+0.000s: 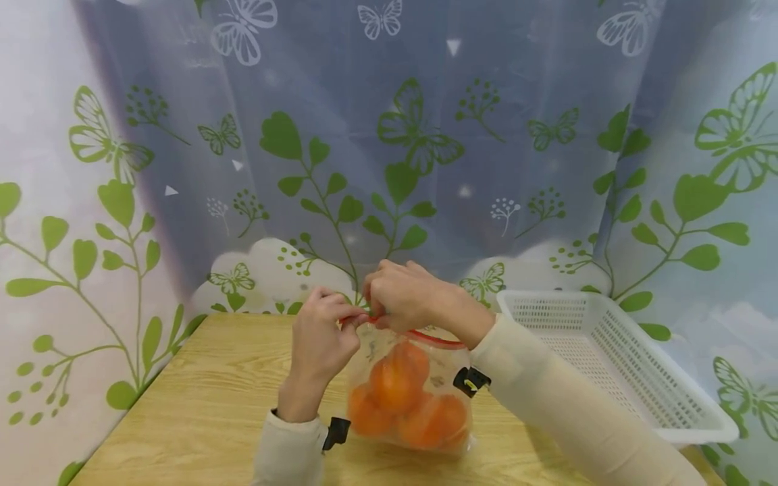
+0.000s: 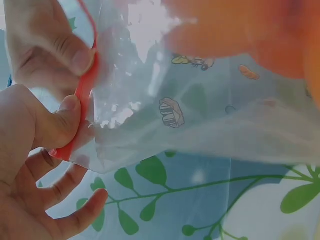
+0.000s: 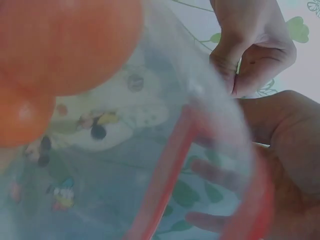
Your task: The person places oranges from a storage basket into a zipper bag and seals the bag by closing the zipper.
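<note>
A clear zip bag (image 1: 389,351) with a red zip edge (image 1: 437,339) stands upright on the table, several oranges (image 1: 398,381) inside. My left hand (image 1: 322,331) pinches the red edge at the bag's left corner between thumb and index finger. In the left wrist view its other fingers (image 2: 75,220) are spread apart. Close beside it, my right hand (image 1: 404,297) pinches the same edge from above. In the right wrist view the red edge (image 3: 167,175) gapes on the bag's right part, and the right hand (image 3: 290,155) has two fingers behind the clear film.
A white perforated plastic basket (image 1: 571,304) stands at the right of the wooden table (image 1: 243,358). Behind and at both sides hang printed curtains (image 1: 340,81) with leaves and butterflies. Small black wrist cameras (image 1: 471,382) sit at both sleeves.
</note>
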Action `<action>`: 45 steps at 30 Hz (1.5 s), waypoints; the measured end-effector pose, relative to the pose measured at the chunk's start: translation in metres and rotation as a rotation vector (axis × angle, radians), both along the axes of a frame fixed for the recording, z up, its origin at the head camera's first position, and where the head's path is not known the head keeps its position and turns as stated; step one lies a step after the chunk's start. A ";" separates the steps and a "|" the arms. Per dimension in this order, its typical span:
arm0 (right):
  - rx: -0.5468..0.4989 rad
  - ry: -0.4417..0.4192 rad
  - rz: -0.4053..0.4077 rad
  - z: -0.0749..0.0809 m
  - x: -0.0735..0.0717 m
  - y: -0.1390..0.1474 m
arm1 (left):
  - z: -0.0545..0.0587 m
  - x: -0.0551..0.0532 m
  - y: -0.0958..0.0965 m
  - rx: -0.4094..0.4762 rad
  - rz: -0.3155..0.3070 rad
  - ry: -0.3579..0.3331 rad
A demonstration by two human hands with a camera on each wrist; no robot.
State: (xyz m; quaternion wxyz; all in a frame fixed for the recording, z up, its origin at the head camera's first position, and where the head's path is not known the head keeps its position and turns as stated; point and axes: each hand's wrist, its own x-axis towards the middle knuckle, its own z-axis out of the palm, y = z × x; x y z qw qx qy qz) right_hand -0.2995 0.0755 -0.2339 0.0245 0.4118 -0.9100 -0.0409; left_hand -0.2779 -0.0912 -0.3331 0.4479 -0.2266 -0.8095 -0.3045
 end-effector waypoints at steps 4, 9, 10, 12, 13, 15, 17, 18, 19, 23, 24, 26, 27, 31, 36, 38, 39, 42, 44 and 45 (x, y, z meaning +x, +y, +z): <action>0.009 -0.011 -0.023 0.002 0.000 0.005 | 0.002 0.000 -0.001 0.002 0.005 -0.006; 0.008 -0.017 -0.037 0.003 0.000 0.010 | 0.004 -0.001 -0.002 -0.016 0.015 -0.016; 0.007 -0.016 -0.039 0.003 0.000 0.011 | 0.004 -0.001 -0.002 -0.016 0.017 -0.019; 0.007 -0.017 -0.038 0.003 0.000 0.013 | 0.005 -0.001 -0.002 -0.014 0.022 -0.024; 0.007 -0.016 -0.039 0.003 0.000 0.014 | 0.005 -0.001 -0.003 -0.011 0.024 -0.028; 0.006 -0.013 -0.037 0.003 0.000 0.016 | 0.005 -0.001 -0.003 -0.006 0.027 -0.037; 0.003 -0.009 -0.032 0.003 0.000 0.017 | 0.005 -0.001 -0.003 0.002 0.025 -0.049; 0.001 -0.007 -0.031 0.003 0.000 0.017 | 0.005 -0.001 -0.004 0.009 0.024 -0.057; 0.001 -0.008 -0.034 0.003 0.000 0.018 | 0.005 -0.001 -0.004 0.014 0.023 -0.064; 0.006 -0.006 -0.040 0.003 0.001 0.019 | 0.005 0.000 -0.006 0.032 0.019 -0.089; 0.009 -0.005 -0.044 0.003 0.001 0.019 | 0.005 -0.001 -0.006 0.031 0.020 -0.090; 0.015 0.000 -0.048 0.003 0.002 0.020 | 0.005 -0.001 -0.007 0.029 0.021 -0.089; 0.015 0.000 -0.049 0.003 0.002 0.021 | 0.005 -0.001 -0.007 0.027 0.025 -0.085; 0.014 0.005 -0.044 0.003 0.003 0.024 | 0.005 -0.001 -0.009 0.022 0.038 -0.084; 0.014 0.005 -0.040 0.001 0.004 0.029 | 0.005 -0.001 -0.011 0.030 0.027 -0.106; 0.014 0.002 -0.038 0.001 0.004 0.032 | 0.004 0.000 -0.011 0.032 0.022 -0.108; 0.012 0.000 -0.036 0.000 0.004 0.033 | 0.004 0.000 -0.011 0.031 0.022 -0.107; 0.006 -0.003 -0.031 -0.001 0.005 0.036 | 0.003 0.000 -0.011 0.027 0.022 -0.104; -0.003 -0.002 -0.029 -0.001 0.005 0.039 | 0.002 0.001 -0.011 0.024 0.023 -0.106; -0.007 -0.001 -0.027 -0.001 0.006 0.040 | 0.002 0.001 -0.011 0.022 0.023 -0.105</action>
